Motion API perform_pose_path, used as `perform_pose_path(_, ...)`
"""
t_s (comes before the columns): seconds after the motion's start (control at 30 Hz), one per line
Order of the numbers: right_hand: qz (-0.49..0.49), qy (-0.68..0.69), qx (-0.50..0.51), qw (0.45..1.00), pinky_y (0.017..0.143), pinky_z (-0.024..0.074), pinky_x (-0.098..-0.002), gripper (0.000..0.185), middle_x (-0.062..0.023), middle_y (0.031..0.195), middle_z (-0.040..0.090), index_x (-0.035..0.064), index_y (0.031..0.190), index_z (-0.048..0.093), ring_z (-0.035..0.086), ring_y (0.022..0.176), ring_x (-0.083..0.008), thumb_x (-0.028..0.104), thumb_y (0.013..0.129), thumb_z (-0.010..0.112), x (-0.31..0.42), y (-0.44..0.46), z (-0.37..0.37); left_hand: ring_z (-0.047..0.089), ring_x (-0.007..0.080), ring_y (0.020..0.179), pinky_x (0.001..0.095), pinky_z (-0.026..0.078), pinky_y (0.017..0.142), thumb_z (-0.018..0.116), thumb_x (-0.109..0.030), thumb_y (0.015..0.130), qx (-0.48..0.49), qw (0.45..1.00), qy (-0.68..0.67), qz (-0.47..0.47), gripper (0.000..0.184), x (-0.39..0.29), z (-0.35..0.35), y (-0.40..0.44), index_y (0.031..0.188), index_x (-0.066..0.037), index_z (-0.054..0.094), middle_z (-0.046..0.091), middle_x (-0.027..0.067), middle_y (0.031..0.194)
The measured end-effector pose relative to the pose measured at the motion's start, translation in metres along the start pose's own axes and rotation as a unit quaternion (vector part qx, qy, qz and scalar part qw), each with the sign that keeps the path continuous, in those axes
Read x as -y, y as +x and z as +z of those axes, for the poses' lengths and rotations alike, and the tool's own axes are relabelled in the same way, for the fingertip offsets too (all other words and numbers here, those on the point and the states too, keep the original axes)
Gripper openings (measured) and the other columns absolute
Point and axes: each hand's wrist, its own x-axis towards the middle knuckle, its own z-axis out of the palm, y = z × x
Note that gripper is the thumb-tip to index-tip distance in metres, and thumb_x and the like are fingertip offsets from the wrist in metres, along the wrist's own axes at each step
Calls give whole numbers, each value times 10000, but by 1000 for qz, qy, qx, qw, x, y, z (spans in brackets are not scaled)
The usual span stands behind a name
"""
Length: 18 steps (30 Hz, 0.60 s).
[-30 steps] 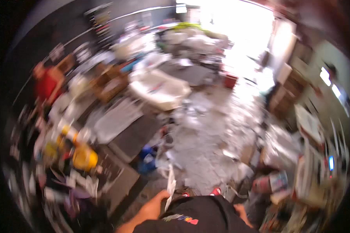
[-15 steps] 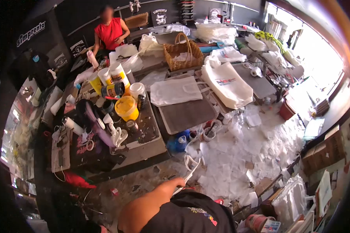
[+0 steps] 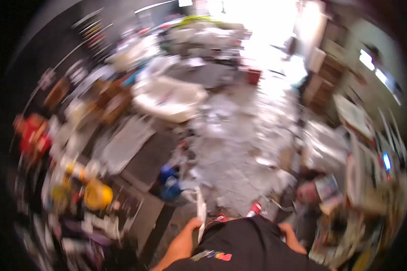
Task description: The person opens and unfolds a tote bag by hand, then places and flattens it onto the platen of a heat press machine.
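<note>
One thin white item (image 3: 201,210), nearly upright in the closed grip of the left hand (image 3: 192,225), above the floor (image 3: 230,169) near the bench (image 3: 144,219), which bore a yellow tub (image 3: 98,195); the right hand (image 3: 286,228) hung beside the dark shirt (image 3: 257,241), its grip indeterminable.

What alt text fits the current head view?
Wearer's left grip holds a thin white item beside a black shirt; the right grip is on the opposite side, contents unclear. Motion blurs the scene ahead: a yellow tub, a white stack, a person in red.
</note>
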Motion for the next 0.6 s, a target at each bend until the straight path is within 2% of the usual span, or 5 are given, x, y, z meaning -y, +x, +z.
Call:
perform_pose_path(0.03, 63, 25, 20, 997, 580, 502, -424, 302, -144, 697, 664, 46, 766, 699, 630, 589, -287, 299, 794, 537, 2, -2, 4, 661, 317, 839, 431, 509, 727, 584, -255, 759, 19, 961, -239, -134, 289, -2, -3, -4, 907, -37, 703, 678, 205, 929)
perform_pose_path(0.17, 122, 238, 37, 963, 525, 515, -370, 261, -124, 734, 675, 26, 852, 690, 639, 609, -234, 245, 807, 555, -30, 33, 38, 606, 340, 1056, 429, 478, 880, 492, -455, 814, 87, 980, -113, -137, 468, -10, -24, -9, 1037, -91, 683, 637, 204, 1094)
perform_pose_path(0.27, 158, 188, 48, 968, 509, 509, -365, 249, -114, 746, 696, 42, 809, 716, 653, 557, -217, 245, 770, 578, -5, 8, 20, 620, 343, 1025, 441, 487, 865, 466, -445, 830, 201, 975, 25, -88, 448, 6, -20, 8, 984, -96, 700, 645, 215, 1053)
perform_pose_path(0.33, 157, 168, 54, 972, 504, 510, -365, 243, -108, 750, 698, 51, 815, 723, 651, 554, -218, 244, 770, 583, -11, 10, 28, 675, 324, 887, 422, 515, 693, 577, -502, 787, 117, 958, -177, -193, 494, 2, -37, 6, 979, -63, 697, 691, 174, 977)
perform_pose_path(0.6, 180, 170, 54, 967, 560, 547, -371, 296, -123, 827, 708, 16, 943, 689, 669, 612, -221, 231, 804, 542, 12, -23, 5, 675, 310, 838, 424, 518, 716, 524, -467, 835, 65, 962, -213, -159, 493, 9, -40, 8, 878, -6, 695, 684, 202, 886)
